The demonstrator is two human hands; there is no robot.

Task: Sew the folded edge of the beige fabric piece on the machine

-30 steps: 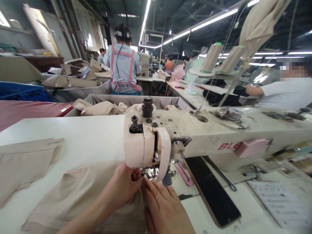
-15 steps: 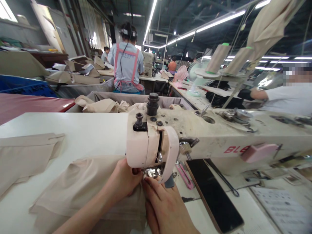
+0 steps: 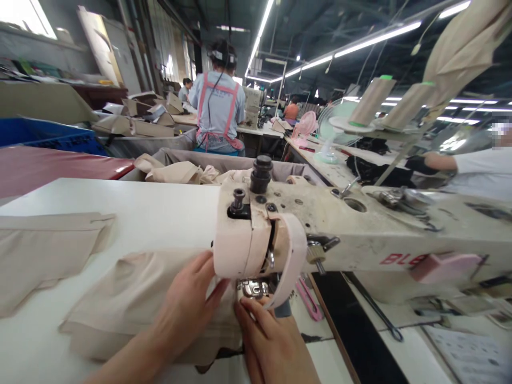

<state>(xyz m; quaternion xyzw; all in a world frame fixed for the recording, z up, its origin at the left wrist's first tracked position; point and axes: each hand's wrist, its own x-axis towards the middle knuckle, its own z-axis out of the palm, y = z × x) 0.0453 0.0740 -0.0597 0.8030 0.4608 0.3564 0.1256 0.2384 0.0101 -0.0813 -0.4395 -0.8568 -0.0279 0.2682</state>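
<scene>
A piece of beige fabric (image 3: 132,298) lies on the white table (image 3: 132,213) under the head of a cream sewing machine (image 3: 320,229). My left hand (image 3: 188,309) lies flat on the fabric just left of the presser foot (image 3: 252,289), fingers spread. My right hand (image 3: 272,341) rests on the fabric right below the presser foot, with fingertips touching the cloth at the needle. Neither hand grips anything.
Another beige piece (image 3: 44,250) lies at the table's left. Pink snips (image 3: 308,298) and a dark phone (image 3: 352,330) lie right of the needle. Thread cones (image 3: 372,101) stand behind the machine. A person in a pink apron (image 3: 218,112) works ahead, another at right.
My left hand has flattened and spread on the fabric, which has slid a little to the right under the foot. The view has shifted, so the machine sits further right.
</scene>
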